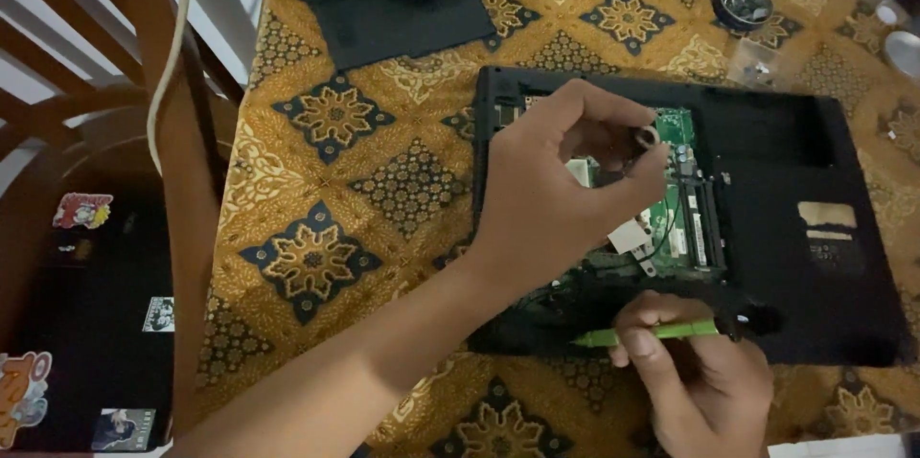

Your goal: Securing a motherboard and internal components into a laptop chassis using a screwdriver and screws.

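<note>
Over the opened black laptop base point(767, 228) w/ green circuit board, left hand point(556, 180) pinches a small silvery round part point(648, 136). Right hand point(704, 381) grips a green-handled screwdriver point(661, 332), long axis lying left-right, just below the board.

We saw opened laptop point(767, 228) on tabletop point(383, 171), right of centre. Flat panel point(402, 8) lay behind it, round tin point(743, 5) far right behind. Chair point(105, 84) stood left of tabletop.
</note>
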